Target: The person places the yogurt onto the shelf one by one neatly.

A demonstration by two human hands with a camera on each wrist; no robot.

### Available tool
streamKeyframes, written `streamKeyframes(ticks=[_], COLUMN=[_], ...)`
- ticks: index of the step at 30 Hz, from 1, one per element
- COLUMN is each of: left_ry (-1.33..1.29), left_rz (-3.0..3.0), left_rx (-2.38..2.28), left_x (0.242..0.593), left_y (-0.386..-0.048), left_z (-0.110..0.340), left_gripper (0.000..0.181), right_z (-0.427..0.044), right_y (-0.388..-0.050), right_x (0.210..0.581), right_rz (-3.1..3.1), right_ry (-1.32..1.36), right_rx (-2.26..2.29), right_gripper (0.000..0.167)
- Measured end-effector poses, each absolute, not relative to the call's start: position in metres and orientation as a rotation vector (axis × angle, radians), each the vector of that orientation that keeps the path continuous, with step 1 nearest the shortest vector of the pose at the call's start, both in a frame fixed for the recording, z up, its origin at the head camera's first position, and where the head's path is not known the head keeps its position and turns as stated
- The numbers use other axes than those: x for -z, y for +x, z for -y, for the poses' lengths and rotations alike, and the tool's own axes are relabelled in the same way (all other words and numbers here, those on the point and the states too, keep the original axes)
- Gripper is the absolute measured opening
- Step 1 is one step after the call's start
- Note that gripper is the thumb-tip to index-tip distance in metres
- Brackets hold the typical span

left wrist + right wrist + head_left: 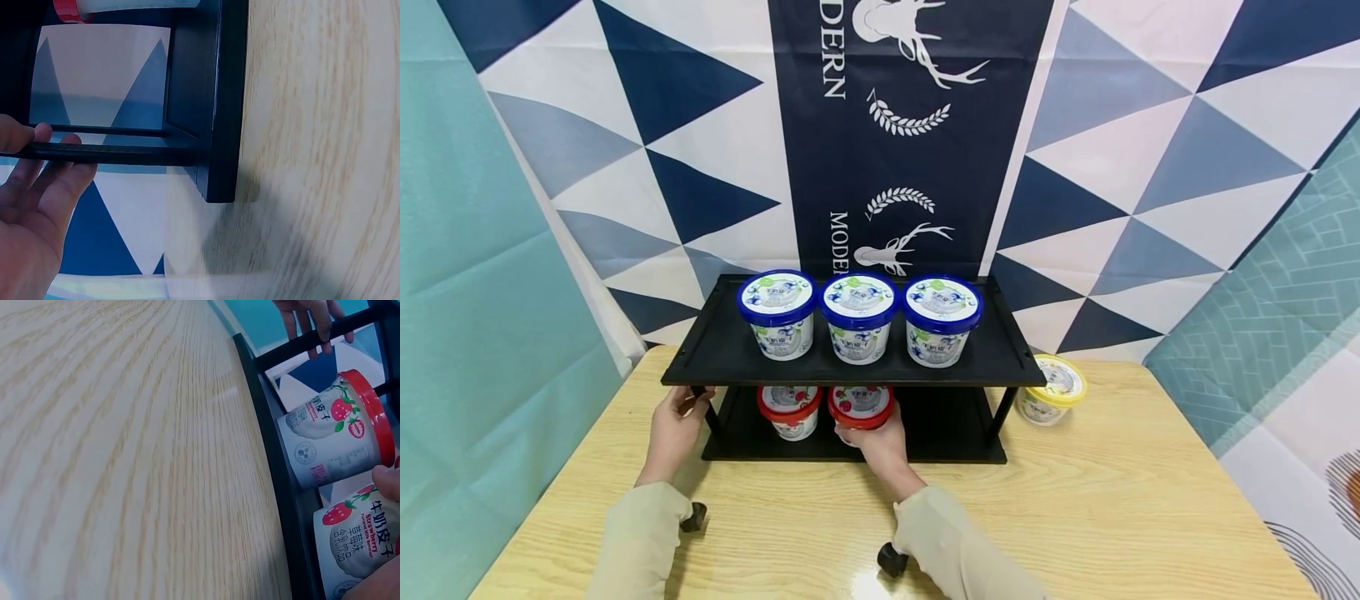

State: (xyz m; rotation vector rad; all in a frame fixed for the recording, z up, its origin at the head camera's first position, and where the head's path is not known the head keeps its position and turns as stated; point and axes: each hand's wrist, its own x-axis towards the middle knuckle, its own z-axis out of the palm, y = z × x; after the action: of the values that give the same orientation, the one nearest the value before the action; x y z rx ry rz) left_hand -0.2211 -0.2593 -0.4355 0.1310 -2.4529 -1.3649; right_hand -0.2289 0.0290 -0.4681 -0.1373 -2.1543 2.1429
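Observation:
My right hand [883, 437] grips a red-lidded strawberry tub [861, 403] at the lower level of a black two-tier rack [850, 375]. Just left of it, a second red-lidded tub [791, 410] stands on the lower shelf. In the right wrist view the held tub [353, 540] shows its strawberry label, partly covered by my fingers. My left hand [675, 425] pinches the rack's left front post [112, 154] between thumb and fingers, near the top shelf.
Three blue-lidded tubs [858, 321] stand in a row on the rack's upper shelf. A yellow-lidded tub [1052, 390] is on the wooden table [1112, 500], right of the rack. Patterned cloth [722, 125] hangs behind.

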Motion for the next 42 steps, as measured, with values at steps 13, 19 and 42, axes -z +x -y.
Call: streamKeyframes(ticks=[13, 19, 42], left_ry=[0.133, 0.147, 0.135], left_rz=[2.454, 2.449, 2.426], left_rx=[1.367, 1.352, 1.359], left_x=[0.437, 0.438, 0.436], left_y=[-0.22, -0.218, -0.221], left_z=[0.259, 0.259, 0.259], left_gripper=[0.022, 0.022, 0.02], right_z=[-0.023, -0.017, -0.009], right_y=[-0.222, -0.227, -0.229], right_x=[0.462, 0.474, 0.473], right_rz=[2.111, 2.062, 2.19], right_ry=[-0.129, -0.177, -0.24], right_rx=[-2.187, -2.209, -1.938], right_gripper=[0.087, 0.091, 0.098])
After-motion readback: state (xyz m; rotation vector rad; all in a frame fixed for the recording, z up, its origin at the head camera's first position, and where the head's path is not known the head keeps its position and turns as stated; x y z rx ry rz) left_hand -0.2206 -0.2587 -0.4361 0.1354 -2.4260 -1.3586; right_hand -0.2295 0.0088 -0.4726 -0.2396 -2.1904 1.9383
